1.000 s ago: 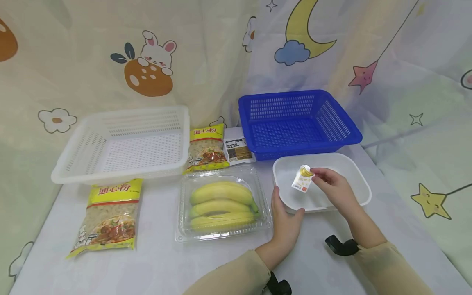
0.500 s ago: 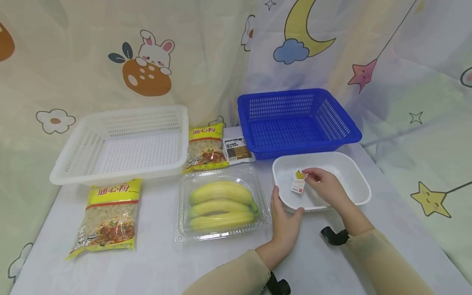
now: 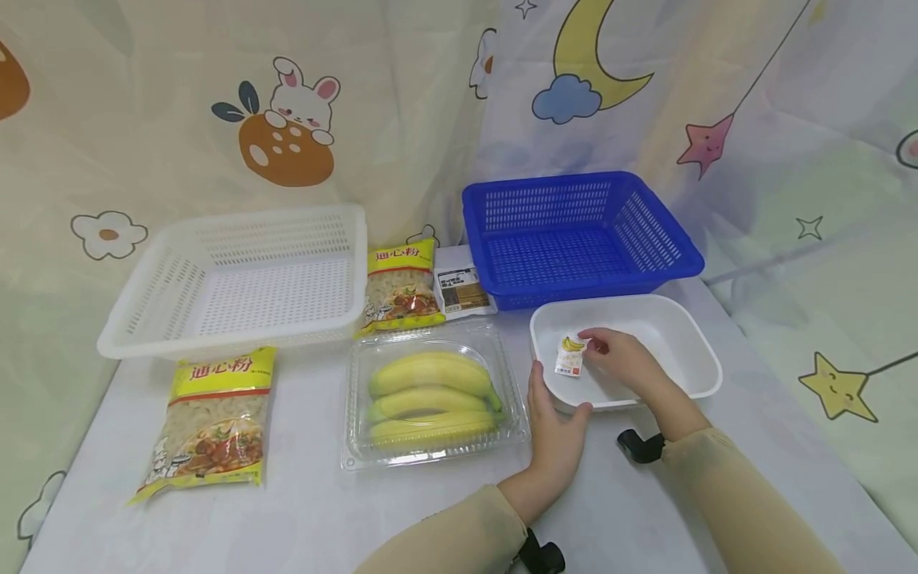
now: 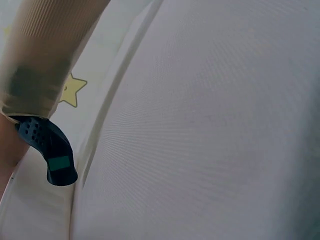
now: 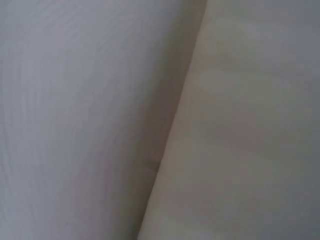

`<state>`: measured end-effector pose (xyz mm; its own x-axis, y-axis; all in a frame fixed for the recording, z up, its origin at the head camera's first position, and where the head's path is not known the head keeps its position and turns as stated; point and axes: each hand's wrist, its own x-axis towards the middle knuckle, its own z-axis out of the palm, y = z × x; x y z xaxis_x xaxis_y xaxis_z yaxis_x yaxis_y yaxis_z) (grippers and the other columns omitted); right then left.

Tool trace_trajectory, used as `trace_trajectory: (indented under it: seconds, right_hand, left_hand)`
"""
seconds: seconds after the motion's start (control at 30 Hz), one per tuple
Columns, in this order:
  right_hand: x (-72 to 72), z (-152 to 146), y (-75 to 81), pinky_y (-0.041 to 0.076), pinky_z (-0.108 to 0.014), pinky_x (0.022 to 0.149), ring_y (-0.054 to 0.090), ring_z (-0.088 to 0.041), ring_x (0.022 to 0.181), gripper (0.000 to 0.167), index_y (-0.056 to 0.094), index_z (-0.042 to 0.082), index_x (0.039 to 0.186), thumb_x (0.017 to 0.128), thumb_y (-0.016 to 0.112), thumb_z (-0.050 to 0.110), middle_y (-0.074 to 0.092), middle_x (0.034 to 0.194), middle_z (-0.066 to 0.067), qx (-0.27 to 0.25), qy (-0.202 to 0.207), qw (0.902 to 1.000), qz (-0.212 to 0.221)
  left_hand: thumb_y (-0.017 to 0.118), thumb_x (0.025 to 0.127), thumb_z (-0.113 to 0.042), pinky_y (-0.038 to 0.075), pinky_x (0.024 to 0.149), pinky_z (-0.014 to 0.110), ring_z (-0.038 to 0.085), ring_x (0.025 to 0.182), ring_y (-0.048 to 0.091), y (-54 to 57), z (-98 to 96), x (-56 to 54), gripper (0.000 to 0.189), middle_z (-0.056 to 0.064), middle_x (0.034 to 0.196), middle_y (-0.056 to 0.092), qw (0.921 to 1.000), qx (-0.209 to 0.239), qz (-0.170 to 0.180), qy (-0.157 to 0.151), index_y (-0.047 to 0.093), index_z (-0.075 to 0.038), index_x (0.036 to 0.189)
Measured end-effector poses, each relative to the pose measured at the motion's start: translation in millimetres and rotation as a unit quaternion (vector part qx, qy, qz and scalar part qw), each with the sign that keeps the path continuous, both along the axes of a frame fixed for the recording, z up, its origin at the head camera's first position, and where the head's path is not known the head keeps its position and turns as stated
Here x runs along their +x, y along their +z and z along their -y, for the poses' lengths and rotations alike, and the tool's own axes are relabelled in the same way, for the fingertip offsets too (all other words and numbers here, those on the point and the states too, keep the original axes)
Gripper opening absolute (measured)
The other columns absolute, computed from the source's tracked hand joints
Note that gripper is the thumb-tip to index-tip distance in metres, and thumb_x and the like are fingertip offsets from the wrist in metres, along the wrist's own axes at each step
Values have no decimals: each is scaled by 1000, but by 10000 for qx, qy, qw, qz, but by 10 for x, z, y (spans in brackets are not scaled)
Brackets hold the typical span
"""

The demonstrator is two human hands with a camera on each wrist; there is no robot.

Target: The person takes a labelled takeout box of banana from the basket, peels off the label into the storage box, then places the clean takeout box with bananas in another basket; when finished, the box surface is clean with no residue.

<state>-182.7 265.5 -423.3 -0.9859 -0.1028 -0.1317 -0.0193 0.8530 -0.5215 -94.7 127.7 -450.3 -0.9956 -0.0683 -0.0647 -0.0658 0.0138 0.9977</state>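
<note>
Right-hand grip [image 3: 622, 359] pinches banana-print label [image 3: 570, 362] at upper right edge, over left part of white tray [image 3: 667, 339]; contact with tray floor unclear. Left-hand grip [image 3: 555, 442]: fingers extended, touching tray's near-left side. Clear clamshell [image 3: 358, 430] with bananas [image 3: 423, 400] just left on surface [image 3: 301, 522]. Blue basket [image 3: 574, 295] behind tray.

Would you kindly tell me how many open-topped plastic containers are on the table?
3: a white slotted plastic basket at back left, a blue slotted plastic basket at back right, and a smooth white plastic tray in front of the blue one.
</note>
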Motion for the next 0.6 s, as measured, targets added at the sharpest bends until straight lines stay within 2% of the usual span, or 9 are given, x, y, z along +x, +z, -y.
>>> trace_trajectory:
  seconds: [0.2,0.37,0.6]
  right_hand:
    - [-19,-18,-26,41,-51,91,55,-33,96,39,53,-1,123,87,55,15,63,99,-17,-96,-60,9993,352]
    - [-20,-32,-29,40,-51,92,55,-35,100,40,52,-2,123,87,55,16,63,102,-18,-106,-90,9987,495]
    - [-9,-34,-13,41,-51,90,56,-36,101,41,51,-1,124,88,54,17,63,103,-19,-107,-96,9991,406]
  left_hand:
    - [65,77,-6,19,111,47,25,136,23,18,-2,4,81,11,146,25,10000,-3,-35,21,19,-8,143]
    - [66,76,-8,19,111,47,25,136,24,-3,-3,1,81,10,146,26,9999,-94,-83,60,20,-8,143]
    - [65,77,-7,18,112,45,22,137,21,-4,-2,-8,82,9,148,23,9999,-98,24,-39,18,-9,144]
